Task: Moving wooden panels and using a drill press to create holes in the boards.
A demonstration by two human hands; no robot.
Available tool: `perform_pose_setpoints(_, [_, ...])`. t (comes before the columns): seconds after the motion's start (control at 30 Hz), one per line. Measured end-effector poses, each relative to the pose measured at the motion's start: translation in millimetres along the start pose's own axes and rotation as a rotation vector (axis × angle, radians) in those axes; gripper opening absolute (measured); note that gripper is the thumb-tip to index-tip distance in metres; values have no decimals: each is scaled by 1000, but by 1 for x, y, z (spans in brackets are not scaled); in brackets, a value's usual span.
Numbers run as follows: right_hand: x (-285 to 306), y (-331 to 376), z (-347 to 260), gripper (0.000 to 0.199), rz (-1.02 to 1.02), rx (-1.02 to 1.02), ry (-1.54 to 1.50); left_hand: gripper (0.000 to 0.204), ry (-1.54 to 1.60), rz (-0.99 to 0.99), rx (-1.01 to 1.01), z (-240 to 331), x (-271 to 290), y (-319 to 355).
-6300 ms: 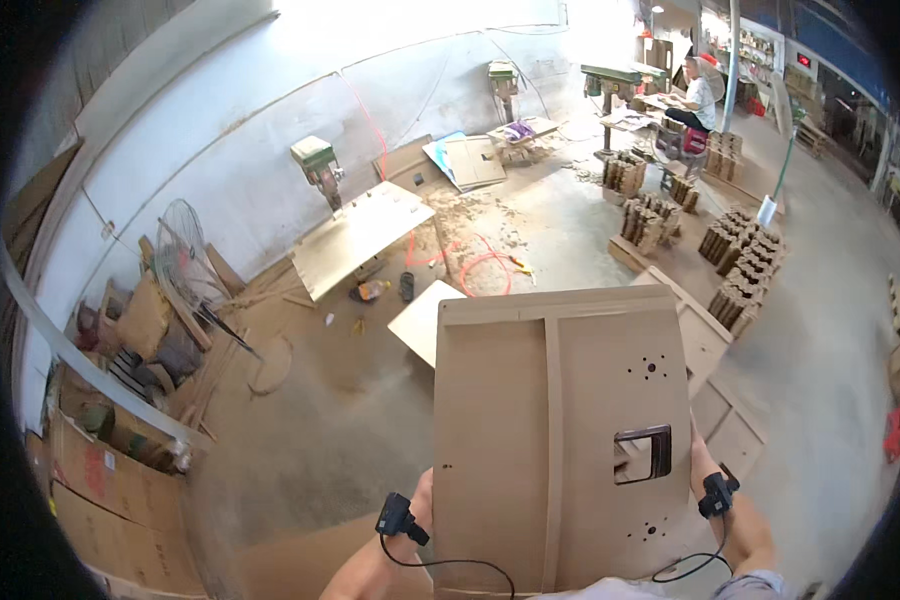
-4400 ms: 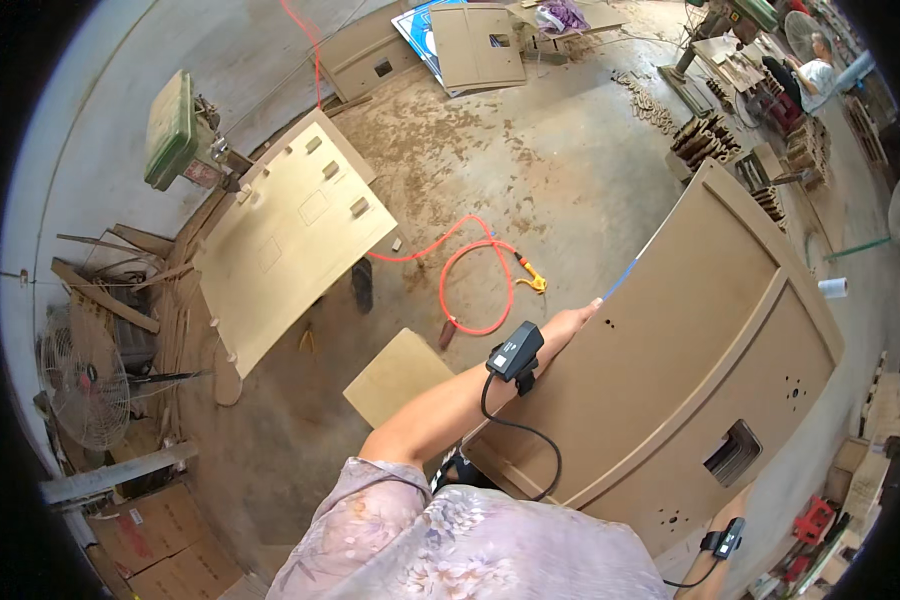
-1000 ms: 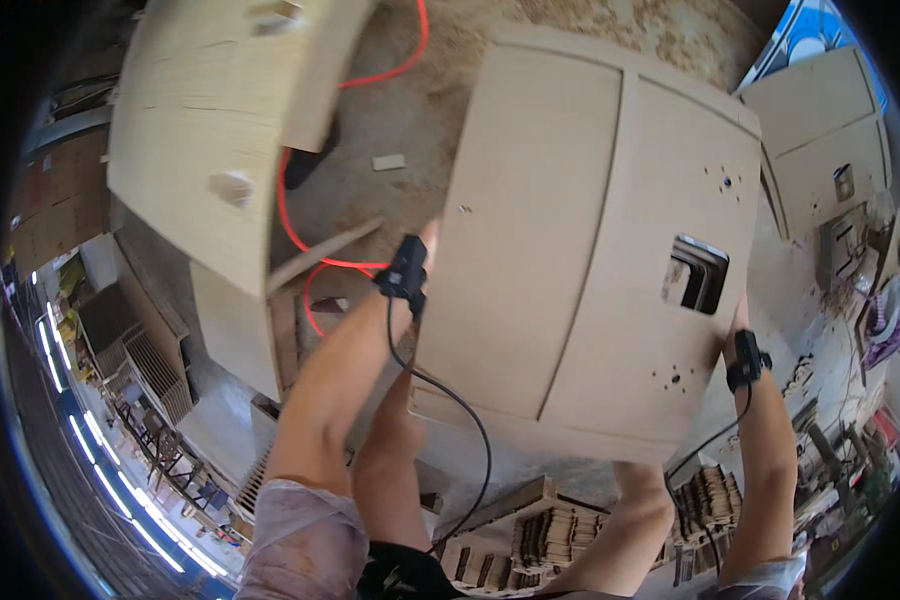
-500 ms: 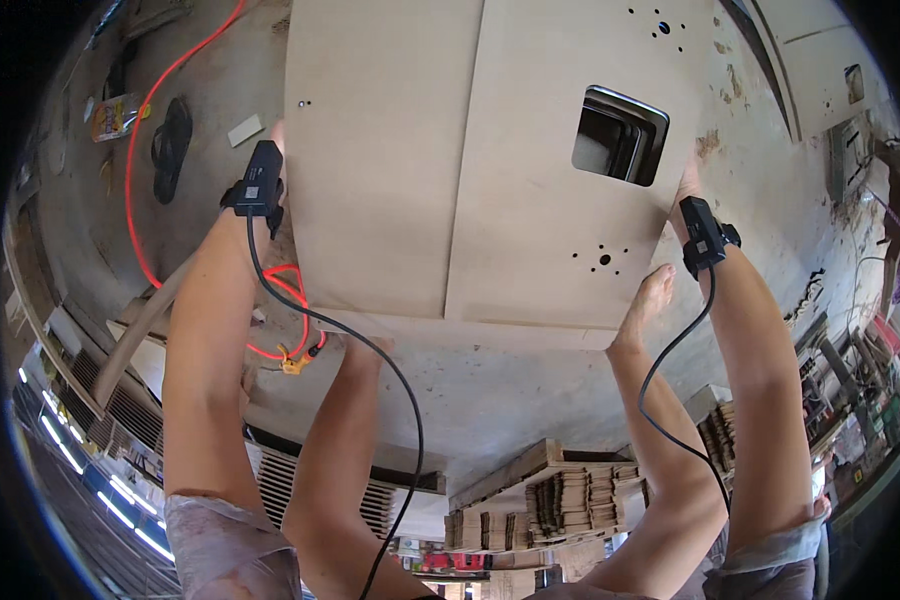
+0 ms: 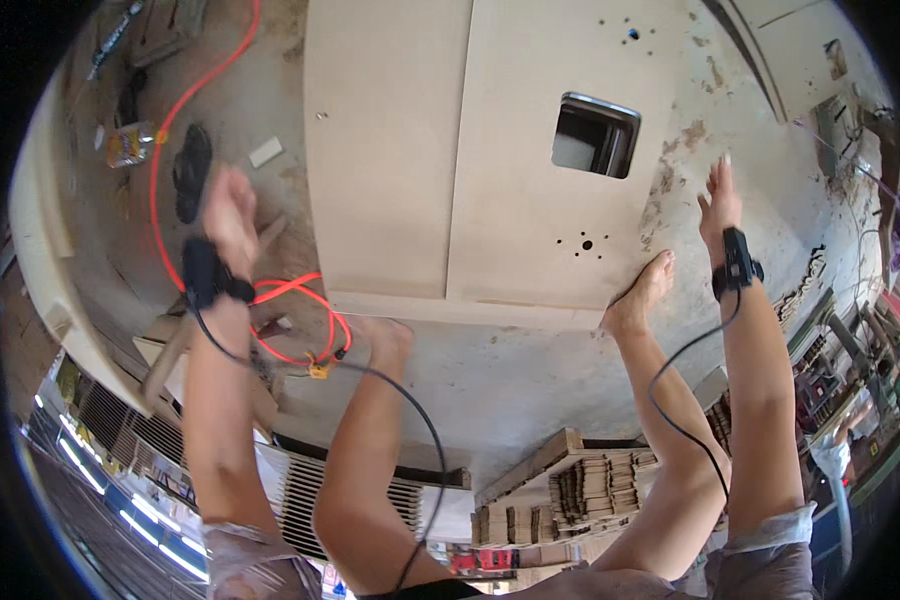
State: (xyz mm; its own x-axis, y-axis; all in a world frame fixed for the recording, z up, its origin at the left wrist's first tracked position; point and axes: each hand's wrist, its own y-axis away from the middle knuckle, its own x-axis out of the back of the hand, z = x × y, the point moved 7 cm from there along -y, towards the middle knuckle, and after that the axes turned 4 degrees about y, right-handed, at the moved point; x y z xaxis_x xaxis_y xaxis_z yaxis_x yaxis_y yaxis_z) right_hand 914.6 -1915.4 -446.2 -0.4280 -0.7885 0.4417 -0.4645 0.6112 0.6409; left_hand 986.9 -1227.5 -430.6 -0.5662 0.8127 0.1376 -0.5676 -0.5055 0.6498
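Dusty floor [image 5: 490, 400] spreads around the brown panel [image 5: 390, 180], which lies between the left hand [image 5: 230, 215] and right hand [image 5: 722, 205], both empty and released, while the looped red hose [image 5: 156, 200] could trip the left foot [image 5: 388, 336] on a careless step.

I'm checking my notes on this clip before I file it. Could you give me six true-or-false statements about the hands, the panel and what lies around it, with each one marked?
1. The right hand is apart from the panel. True.
2. The left hand grips the panel's edge. False: it is off the panel, to its left, and blurred.
3. The panel's rectangular cutout lies to the right of its long groove. True.
4. The hose is blue. False: it is red.
5. A black device is strapped just behind the right hand. True.
6. The dark sandal lies on top of the panel. False: it is on the floor, left of the panel.
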Motion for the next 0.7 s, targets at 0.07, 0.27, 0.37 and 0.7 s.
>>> perform_pose_setpoints(0.07, [55, 1, 16, 67, 124, -7, 294, 16, 54, 32, 191, -32, 5, 63])
perform_pose_setpoints(0.27, [115, 131, 1, 35, -351, 585, 1085, 18, -500, -507, 416, -85, 99, 204])
perform_pose_setpoints(0.37, [192, 176, 39, 43, -400, 232, 1198, 46, -1300, -685, 237, -62, 115, 269])
perform_pose_setpoints(0.7, [389, 432, 88, 36, 83, -152, 689, 61, -1342, -936, 280, -33, 69, 330])
